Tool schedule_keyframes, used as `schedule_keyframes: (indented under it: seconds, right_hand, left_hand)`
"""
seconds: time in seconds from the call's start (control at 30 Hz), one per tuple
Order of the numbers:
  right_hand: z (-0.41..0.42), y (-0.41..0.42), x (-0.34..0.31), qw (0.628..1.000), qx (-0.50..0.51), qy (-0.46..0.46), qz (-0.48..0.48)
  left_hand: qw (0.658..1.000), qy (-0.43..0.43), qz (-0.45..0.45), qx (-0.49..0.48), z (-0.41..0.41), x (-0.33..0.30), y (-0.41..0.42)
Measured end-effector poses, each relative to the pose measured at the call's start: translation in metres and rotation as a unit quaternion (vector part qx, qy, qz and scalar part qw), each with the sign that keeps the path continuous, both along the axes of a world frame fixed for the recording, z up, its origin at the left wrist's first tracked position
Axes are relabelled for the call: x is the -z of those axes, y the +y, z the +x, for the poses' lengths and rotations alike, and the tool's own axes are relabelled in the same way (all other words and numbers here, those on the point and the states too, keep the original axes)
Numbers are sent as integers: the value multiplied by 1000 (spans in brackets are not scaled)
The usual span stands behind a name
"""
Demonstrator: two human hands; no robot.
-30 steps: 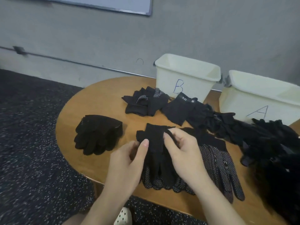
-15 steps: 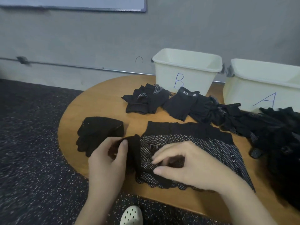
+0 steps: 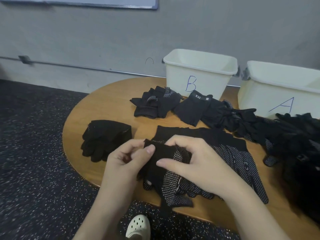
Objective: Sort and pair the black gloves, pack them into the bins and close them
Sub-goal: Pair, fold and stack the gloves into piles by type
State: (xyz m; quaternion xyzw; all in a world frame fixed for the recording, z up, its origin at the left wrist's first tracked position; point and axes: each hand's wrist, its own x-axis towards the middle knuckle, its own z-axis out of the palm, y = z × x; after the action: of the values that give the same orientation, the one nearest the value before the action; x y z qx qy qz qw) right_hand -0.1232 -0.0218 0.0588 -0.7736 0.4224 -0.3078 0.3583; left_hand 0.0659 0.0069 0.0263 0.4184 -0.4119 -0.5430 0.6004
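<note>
Dotted glove at the near edge of the surface, lying on more dotted gloves. My left hand pinches its cuff; my right hand grips its middle. Folded pair to the left. Bins B and A stand open behind, a loose pile before A.

Plain grey wall at the back, with a thin metal conduit running along it low down and what looks like a whiteboard edge up top. Rounded wooden tabletop over dark speckled floor, lighting pretty flat.
</note>
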Motion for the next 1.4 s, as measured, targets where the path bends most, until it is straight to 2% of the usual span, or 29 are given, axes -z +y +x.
schedule_keyframes:
  seconds: [0.07,0.13,0.23,0.3,0.47,0.6,0.73,0.87,1.03,1.4]
  right_hand:
    - [3,0,-3,997,49,-8,-51]
    - [7,-2,-9,991,72,-73,-81]
    - [12,-6,-17,978,123,-131,-109]
    - [14,-5,-23,971,149,-143,-124]
    - [11,10,-26,981,109,-152,-46]
    - [4,23,-21,985,20,-159,70]
    - [3,20,-6,980,74,-162,93]
    - [1,7,10,984,82,-140,73]
    - [3,-28,17,984,131,-117,19]
    - [6,-71,26,990,137,-11,16]
  left_hand:
    - [997,77,1,5,4,-2,-1]
    - [991,112,-45,64,7,-3,-4]
    - [986,48,-59,150,6,-2,-5]
    - [986,6,-50,158,3,0,-1]
    - [990,13,-53,127,3,-1,10]
    - [990,-3,-33,135,12,-1,17]
    - [987,-8,0,164,15,-1,22]
    - [991,-79,33,107,12,3,16]
    - [976,-200,68,62,17,11,5]
    - [955,-279,90,-46,44,25,-3]
